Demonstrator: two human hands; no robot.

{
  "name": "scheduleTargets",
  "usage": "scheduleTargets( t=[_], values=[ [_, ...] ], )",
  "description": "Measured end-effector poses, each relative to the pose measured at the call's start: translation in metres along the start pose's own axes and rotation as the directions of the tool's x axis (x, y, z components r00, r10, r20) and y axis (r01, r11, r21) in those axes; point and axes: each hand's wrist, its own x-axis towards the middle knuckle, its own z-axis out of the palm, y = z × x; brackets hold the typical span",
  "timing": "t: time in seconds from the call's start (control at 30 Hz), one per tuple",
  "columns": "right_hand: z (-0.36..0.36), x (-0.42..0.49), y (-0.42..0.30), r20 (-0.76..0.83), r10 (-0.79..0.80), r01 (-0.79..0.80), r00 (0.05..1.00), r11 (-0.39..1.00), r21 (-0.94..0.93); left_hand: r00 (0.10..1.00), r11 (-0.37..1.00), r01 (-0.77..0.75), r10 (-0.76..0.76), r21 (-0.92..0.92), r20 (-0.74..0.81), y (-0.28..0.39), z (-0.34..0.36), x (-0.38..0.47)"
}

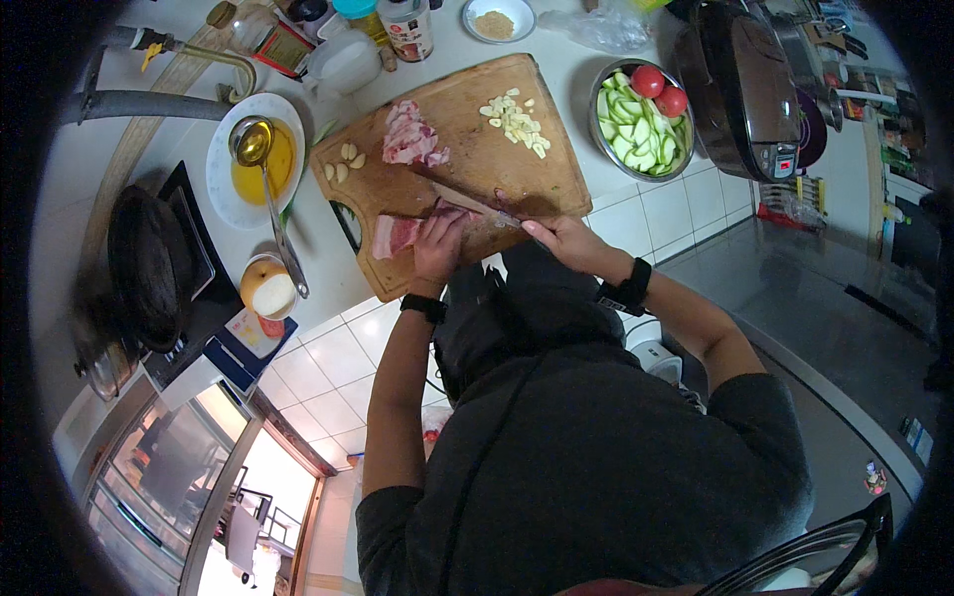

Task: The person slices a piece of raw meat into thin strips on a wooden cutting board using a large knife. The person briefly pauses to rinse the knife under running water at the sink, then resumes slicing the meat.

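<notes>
On a wooden cutting board [466,123] lies a piece of raw pork [395,235], and my left hand [438,240] presses down on its right part. My right hand [574,244] grips a kitchen knife [469,201] whose blade points up and left, just beyond my left fingers. The cutting edge's contact with the meat is hard to make out. A pile of sliced pork [410,135] sits farther up the board. Chopped garlic [516,123] is spread at the upper right, and several whole garlic cloves [345,162] rest near the left edge.
Left of the board stand a plate of yellow oil [223,186] with a metal ladle [270,194] and a black wok [149,268]. To the right are a steel bowl [596,130] of sliced green vegetable with two tomatoes [659,89] and a rice cooker [734,97]. Jars [405,30] line the back.
</notes>
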Motion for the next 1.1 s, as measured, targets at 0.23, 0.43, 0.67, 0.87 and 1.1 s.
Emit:
scheduleTargets(
  t=[0.23, 0.43, 0.67, 0.87, 1.1],
  values=[
    [-0.010, -0.022, -0.013, 0.027, -0.096, 0.099, 0.995, 0.985, -0.143, 0.991, 0.991, -0.089, 0.098, 0.098, -0.087, -0.005, -0.005, -0.006],
    [-0.012, -0.034, -0.013, 0.069, 0.059, -0.043, 0.996, 0.976, -0.213, 0.987, 0.977, -0.136, 0.148, 0.165, -0.062, -0.015, 0.003, -0.006],
    [-0.010, -0.036, -0.007, 0.106, 0.149, -0.118, 0.983, 0.961, -0.250, 0.995, 0.990, -0.091, 0.095, 0.108, -0.032, -0.018, 0.005, -0.009],
    [0.000, -0.027, 0.003, 0.033, -0.033, 0.037, 0.999, 0.988, -0.151, 0.993, 0.993, -0.092, 0.097, 0.069, -0.066, -0.019, 0.004, -0.009],
    [0.004, -0.018, -0.012, 0.068, 0.079, -0.062, 0.995, 0.974, -0.219, 0.998, 0.995, -0.058, 0.061, 0.086, -0.030, -0.021, 0.005, -0.014]
  ],
)
